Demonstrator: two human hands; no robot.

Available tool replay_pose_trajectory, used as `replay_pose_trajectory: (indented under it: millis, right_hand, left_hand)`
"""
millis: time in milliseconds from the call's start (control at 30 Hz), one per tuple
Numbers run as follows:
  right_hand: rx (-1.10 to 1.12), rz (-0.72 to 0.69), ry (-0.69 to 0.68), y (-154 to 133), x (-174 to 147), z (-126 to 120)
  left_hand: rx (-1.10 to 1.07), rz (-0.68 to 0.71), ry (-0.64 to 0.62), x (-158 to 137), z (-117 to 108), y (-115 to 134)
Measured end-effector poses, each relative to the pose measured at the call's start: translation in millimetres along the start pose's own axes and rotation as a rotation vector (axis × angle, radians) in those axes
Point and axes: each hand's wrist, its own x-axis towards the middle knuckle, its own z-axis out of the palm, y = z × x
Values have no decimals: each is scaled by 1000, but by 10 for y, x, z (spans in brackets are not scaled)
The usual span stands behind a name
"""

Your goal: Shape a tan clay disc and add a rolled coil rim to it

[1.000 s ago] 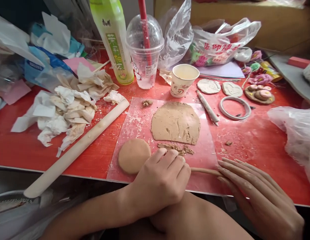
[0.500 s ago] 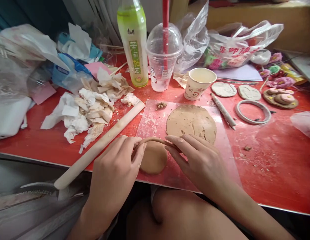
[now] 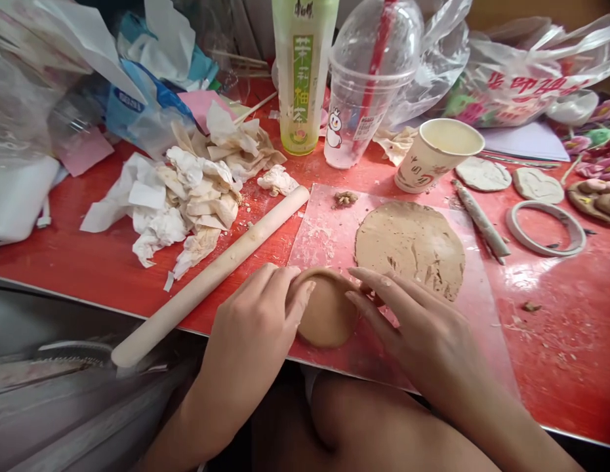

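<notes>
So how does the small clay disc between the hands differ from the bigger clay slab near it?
The disc is clearly smaller than the slab. The disc's visible face looks smooth, while the slab's is pitted and cracked. A thin coil curves along the disc's far edge; the slab has none. Both are flat, brownish, and lie on the see-through sheet.
</notes>
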Motion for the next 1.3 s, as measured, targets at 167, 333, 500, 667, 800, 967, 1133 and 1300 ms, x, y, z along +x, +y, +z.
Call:
replay_pose_trajectory:
  millis: [167,333,500,667,800,967,1133,1300]
  right_hand:
    - [32,35,-7,34,-126,-66]
    - [6,80,-34,79,-211,-78]
    - [-27,62,-54,76,-203,-62]
    - [6,73,-74,73,-194,-15]
    - [22,127,-47,58,-187,29]
    - [68,158,-22,37,-140,-24]
    - [23,180,39,56,-134,-210]
    - [-3,198,111,361,-447,-462]
  left_hand:
    - [-87,-89,-38,-157,-94,-162]
    - [-70,-145,-122,-231,-95,-201]
    - [-56,-81,-97,-216,-55,-180]
    - [25,-24,-47,-171,-8,-145]
    - [-22,-2,-14,-135,-2,-121]
    - [-9,30,79,-84,-80,-113]
    - [-5,115,145,6,-189,-25]
    - [-25,352,139,113,-200,179]
